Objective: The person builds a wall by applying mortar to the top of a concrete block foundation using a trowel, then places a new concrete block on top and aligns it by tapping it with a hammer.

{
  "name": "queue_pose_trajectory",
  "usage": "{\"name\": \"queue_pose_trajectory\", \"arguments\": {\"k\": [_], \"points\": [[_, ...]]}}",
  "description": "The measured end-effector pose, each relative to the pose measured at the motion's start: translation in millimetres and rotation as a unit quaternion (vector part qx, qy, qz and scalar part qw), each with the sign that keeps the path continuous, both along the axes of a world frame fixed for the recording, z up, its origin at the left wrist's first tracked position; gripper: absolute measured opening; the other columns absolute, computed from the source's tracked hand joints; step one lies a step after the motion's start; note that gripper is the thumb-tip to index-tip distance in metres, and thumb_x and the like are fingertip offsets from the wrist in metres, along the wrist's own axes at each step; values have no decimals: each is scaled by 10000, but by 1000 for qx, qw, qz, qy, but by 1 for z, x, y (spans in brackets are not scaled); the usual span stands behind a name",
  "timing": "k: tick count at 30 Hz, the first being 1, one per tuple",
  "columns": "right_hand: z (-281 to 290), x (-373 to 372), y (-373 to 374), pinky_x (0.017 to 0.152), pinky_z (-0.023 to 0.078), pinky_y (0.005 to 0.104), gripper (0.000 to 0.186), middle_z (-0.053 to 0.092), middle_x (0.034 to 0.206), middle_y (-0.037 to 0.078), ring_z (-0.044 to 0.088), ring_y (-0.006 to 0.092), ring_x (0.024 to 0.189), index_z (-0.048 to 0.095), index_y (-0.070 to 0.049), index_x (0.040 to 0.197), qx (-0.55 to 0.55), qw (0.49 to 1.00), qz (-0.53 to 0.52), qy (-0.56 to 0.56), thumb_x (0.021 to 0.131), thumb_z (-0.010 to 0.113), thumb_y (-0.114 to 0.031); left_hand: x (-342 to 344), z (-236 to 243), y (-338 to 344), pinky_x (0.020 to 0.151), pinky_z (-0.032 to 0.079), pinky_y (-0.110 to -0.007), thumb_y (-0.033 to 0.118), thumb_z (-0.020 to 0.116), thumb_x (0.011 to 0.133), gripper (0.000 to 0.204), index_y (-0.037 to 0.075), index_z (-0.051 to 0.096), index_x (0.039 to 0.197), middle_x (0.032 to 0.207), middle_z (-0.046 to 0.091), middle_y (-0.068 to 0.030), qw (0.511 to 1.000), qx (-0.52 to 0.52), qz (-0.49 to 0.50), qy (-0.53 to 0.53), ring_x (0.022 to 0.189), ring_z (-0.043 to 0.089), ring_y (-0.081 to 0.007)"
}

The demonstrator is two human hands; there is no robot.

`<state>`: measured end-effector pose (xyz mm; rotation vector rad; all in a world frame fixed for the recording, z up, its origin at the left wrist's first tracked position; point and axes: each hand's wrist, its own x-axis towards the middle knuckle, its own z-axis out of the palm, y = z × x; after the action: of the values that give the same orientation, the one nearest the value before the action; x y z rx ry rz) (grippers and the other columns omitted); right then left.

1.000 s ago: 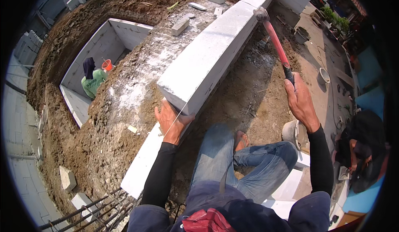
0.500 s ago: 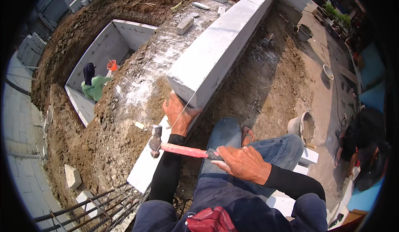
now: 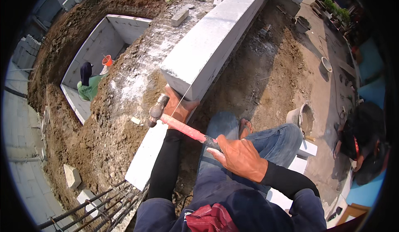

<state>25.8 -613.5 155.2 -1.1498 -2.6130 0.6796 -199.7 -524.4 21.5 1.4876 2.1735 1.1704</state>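
My right hand (image 3: 243,158) is closed around the dark-taped end of a hammer (image 3: 183,127) with a red handle. Its metal head is raised and tilted, in front of my left wrist. My left hand (image 3: 176,108) grips the near end of a white lightweight concrete block (image 3: 191,57), thumb toward one side and fingers toward the other; some fingertips are hidden by the block. This block lies in the upper row of a wall, above a lower white course (image 3: 145,159) that runs toward me. A thin string (image 3: 181,100) stretches down from the block's near corner, past my left hand.
Steel reinforcing bars (image 3: 79,211) stick out at lower left. A person in green (image 3: 88,88) stands in a block-lined pit (image 3: 85,44) near an orange bucket (image 3: 107,60). Right of my knees are a mortar bucket (image 3: 296,116), loose white blocks (image 3: 307,148) and another person (image 3: 365,136).
The hammer head has risen and swung slightly left, its handle now tilting more steeply. My left hand stays at the block's end. The person in the pit has bent lower.
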Motion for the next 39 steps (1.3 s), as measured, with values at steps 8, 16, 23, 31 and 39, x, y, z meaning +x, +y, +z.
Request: {"name": "queue_pose_trajectory", "arguments": {"k": [8, 16, 23, 31, 39], "points": [[-4, 2, 7, 486, 469, 512, 407, 627, 583, 181, 646, 400, 535, 566, -18, 930, 3, 999, -39, -32, 986, 685, -403, -9, -21, 3, 893, 448, -453, 447, 886, 553, 914, 25, 500, 1266, 1051, 661, -152, 995, 1, -6, 98, 976, 652, -345], [-1, -9, 8, 457, 468, 500, 400, 608, 561, 179, 632, 394, 504, 554, -31, 915, 19, 999, -37, -27, 990, 682, -403, -27, -32, 3, 833, 540, -431, 432, 896, 588, 689, 24, 646, 1084, 1041, 699, -164, 992, 95, -49, 70, 957, 681, -367], [6, 2, 17, 462, 472, 504, 407, 606, 567, 187, 634, 399, 516, 553, -21, 911, 6, 999, -32, -22, 985, 689, -398, -20, -32, 6, 804, 571, -423, 408, 875, 631, 827, -1, 501, 1245, 1002, 732, -188, 990, 85, -46, 103, 926, 723, -363], [1, 11, 21, 438, 453, 499, 426, 620, 562, 177, 639, 398, 509, 559, -25, 879, 27, 998, -19, -44, 990, 680, -419, -9, -20, 2, 869, 533, -459, 406, 898, 589, 832, -4, 570, 1234, 1032, 720, -186, 983, 125, -12, 137, 947, 682, -395], [2, 28, 39, 453, 453, 504, 449, 571, 526, 183, 617, 419, 501, 579, -10, 893, 12, 999, -30, -20, 985, 679, -438, -26, -52, 9, 1067, 372, -481, 546, 925, 581, 1141, -40, 400, 1407, 1087, 699, -174, 993, -2, -8, 117, 1022, 665, -345]]}}
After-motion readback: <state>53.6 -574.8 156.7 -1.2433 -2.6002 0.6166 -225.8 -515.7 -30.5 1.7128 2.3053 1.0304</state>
